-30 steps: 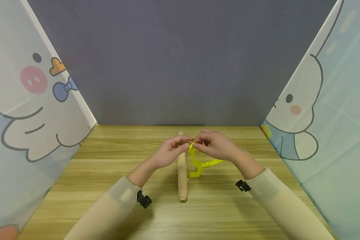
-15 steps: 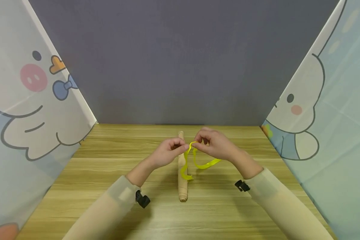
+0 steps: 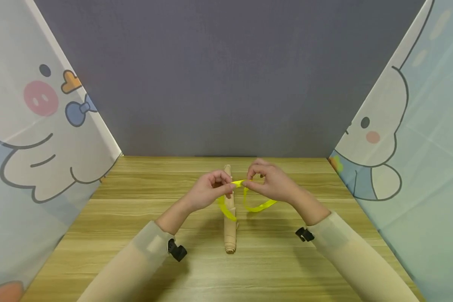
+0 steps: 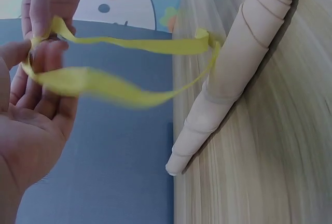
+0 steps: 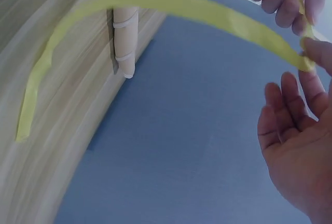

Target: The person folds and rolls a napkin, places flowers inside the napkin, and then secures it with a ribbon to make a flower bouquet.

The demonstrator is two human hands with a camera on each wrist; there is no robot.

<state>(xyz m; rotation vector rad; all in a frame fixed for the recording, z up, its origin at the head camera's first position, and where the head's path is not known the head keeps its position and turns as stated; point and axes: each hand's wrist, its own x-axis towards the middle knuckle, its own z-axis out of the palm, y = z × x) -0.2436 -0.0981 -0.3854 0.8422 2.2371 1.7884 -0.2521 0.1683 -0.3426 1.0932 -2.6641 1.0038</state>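
Left fingers (image 3: pixel 221 175) and right fingers (image 3: pixel 259 169) pinch a yellow ribbon (image 3: pixel 238 183) near a beige roll (image 3: pixel 230 235).

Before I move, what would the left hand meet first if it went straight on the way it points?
Likely the right hand: only a short stretch of ribbon shows between it and the left hand. Any depth offset between the hands is hard to judge.
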